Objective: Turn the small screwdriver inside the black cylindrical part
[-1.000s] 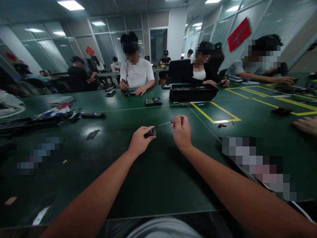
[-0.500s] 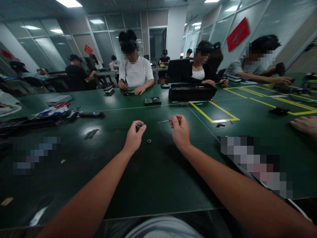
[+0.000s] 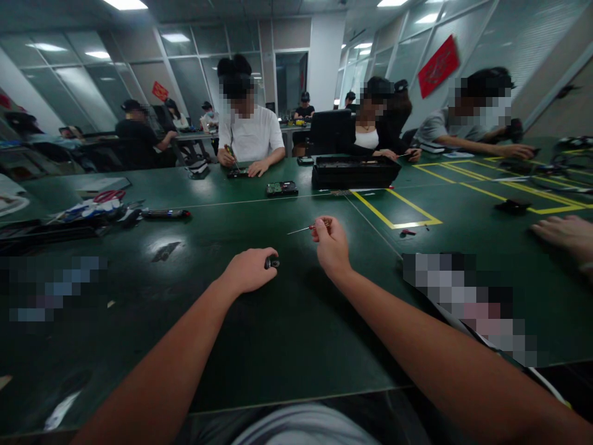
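My left hand (image 3: 250, 270) is low over the green table (image 3: 259, 346), its fingers closed around a small dark cylindrical part (image 3: 272, 262) at the fingertips. The small round disc seen on the table earlier cannot be made out apart from this part. Right of it and a little farther off, my right hand (image 3: 332, 244) grips a thin screwdriver (image 3: 300, 230) with a red handle. The metal shaft points left, above the table and apart from the dark part.
Beyond my hands lie a circuit-board device (image 3: 282, 188) and a long black housing (image 3: 354, 172). A dark pen-like tool (image 3: 167, 214) and a cluttered pile (image 3: 92, 207) are at the left. A person's hand (image 3: 563, 235) rests at the right; several people sit opposite.
My left hand has moved down toward me and turned palm down, over the spot where the small disc lay. My right hand still has the screwdriver and has barely moved.
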